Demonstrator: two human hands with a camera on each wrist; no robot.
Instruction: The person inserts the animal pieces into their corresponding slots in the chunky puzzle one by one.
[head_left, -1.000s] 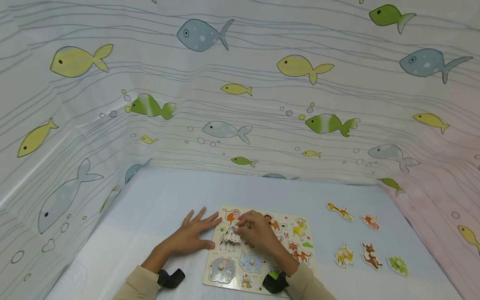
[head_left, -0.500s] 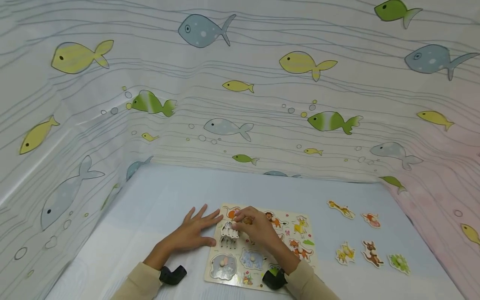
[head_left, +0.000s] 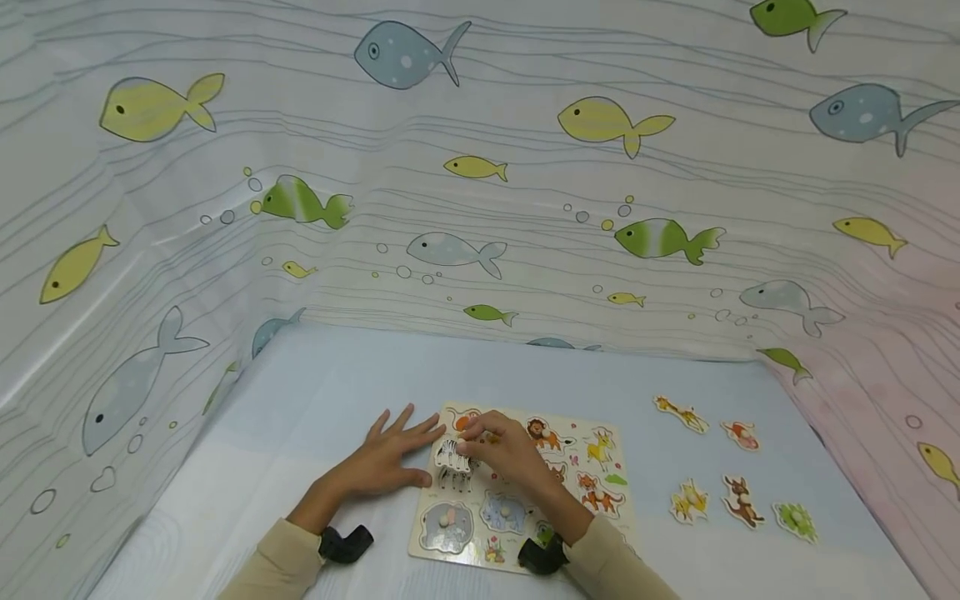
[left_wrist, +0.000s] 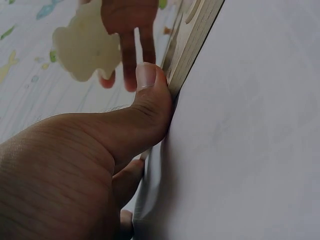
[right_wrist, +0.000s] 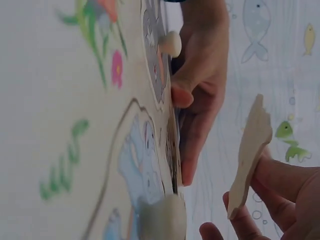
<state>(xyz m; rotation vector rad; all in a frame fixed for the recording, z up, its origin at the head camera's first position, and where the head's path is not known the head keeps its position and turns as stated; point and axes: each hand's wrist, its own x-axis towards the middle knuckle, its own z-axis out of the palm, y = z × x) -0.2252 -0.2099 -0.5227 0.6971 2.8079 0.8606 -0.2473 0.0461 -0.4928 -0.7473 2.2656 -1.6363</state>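
Note:
My right hand (head_left: 510, 450) pinches a zebra puzzle piece (head_left: 450, 456) between thumb and fingers, over the left side of a wooden puzzle board (head_left: 461, 560). In the right wrist view the zebra piece (right_wrist: 250, 155) shows edge-on, tilted and raised off the board; its pale back (left_wrist: 85, 45) appears in the left wrist view. A printed zebra (head_left: 455, 481) shows partly beneath it on the board. With fingers spread, my left hand (head_left: 382, 461) rests on the table, its thumb against the board's left edge.
A grey elephant piece (head_left: 447, 537) and a light blue animal piece (head_left: 504, 515), both knobbed, sit in the board. Loose pieces lie to the right: a giraffe (head_left: 681, 414), a reddish one (head_left: 742, 435), a yellow one (head_left: 689, 504), a brown kangaroo (head_left: 741, 502) and a green one (head_left: 796, 521).
The zebra piece has shifted slightly left in my right hand's pinch, coming more directly over the printed zebra. My left hand keeps its place by the board, while the head view has tilted a little.

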